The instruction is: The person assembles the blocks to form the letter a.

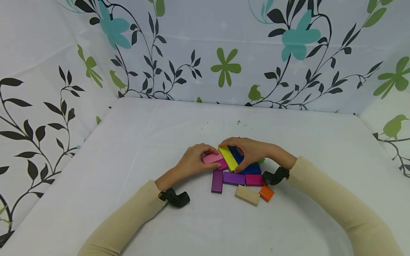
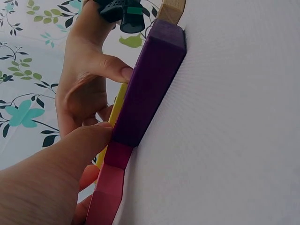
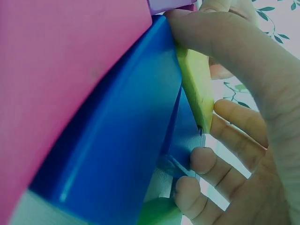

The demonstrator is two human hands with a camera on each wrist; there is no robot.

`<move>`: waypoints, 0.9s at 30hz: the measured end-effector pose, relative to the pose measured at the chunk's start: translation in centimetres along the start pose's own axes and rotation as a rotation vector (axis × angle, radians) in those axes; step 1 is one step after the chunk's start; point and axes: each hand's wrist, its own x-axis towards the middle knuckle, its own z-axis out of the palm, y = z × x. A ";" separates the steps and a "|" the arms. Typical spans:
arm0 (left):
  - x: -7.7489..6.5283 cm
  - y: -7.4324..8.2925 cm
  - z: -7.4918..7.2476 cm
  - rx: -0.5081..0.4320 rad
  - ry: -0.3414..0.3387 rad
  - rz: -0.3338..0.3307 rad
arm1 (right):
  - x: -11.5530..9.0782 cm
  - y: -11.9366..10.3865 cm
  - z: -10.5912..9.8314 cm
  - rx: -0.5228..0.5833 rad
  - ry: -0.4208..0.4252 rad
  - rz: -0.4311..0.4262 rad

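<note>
My right hand [image 1: 254, 151] spans a yellow block [image 1: 228, 159] lengthwise, fingertips at its far end and thumb at its near end. Blue blocks [image 1: 251, 169] lie under and beside that hand, partly hidden by it. On the other side, my left hand [image 1: 189, 161] holds a pink block [image 1: 212, 158] and a magenta block [image 1: 222, 164] between thumb and fingers, close against the yellow one. A dark purple block [image 2: 150, 82] stands right beside the left thumb in the left wrist view. The green piece [image 3: 161, 211] shows below the blue blocks in the right wrist view.
Along the near side of the cluster are a purple block [image 1: 234, 178] and a second magenta block [image 1: 254, 180]. Nearer me lie a beige block [image 1: 247, 195] and an orange block [image 1: 266, 193]. The white table [image 1: 153, 227] meets a patterned cloth [image 1: 198, 32] at the back.
</note>
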 end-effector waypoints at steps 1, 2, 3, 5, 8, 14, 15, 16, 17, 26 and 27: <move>0.0 0.0 0.0 0.001 0.000 0.001 | 0.0 0.1 0.0 0.008 0.005 -0.002; 0.0 0.0 0.0 0.000 -0.001 0.001 | -0.1 0.1 0.1 0.013 0.012 -0.008; 0.0 0.0 0.1 0.000 -0.002 0.001 | -0.1 0.2 0.1 0.016 0.021 -0.016; 0.0 0.0 0.1 -0.003 -0.003 0.000 | -0.2 0.4 0.2 0.030 0.039 -0.037; 0.1 -0.1 0.1 -0.002 -0.006 0.001 | -0.4 0.7 0.3 0.047 0.059 -0.067; 0.2 -0.1 0.3 0.002 -0.015 -0.001 | -0.9 0.7 0.3 0.097 0.093 -0.075; 0.2 -0.1 0.2 0.005 -0.014 -0.001 | -1.0 0.7 0.3 0.100 0.102 -0.073; 0.2 -0.1 0.2 0.007 -0.012 0.000 | -1.1 0.7 0.2 0.100 0.111 -0.070; 0.2 -0.1 0.2 0.011 -0.009 -0.001 | -1.2 0.7 0.2 0.100 0.120 -0.069; 0.2 0.0 0.1 0.023 0.003 -0.010 | -1.9 0.8 -0.1 0.106 0.165 -0.046; 0.2 0.0 0.1 0.021 0.004 -0.010 | -2.0 0.8 -0.2 0.111 0.168 -0.041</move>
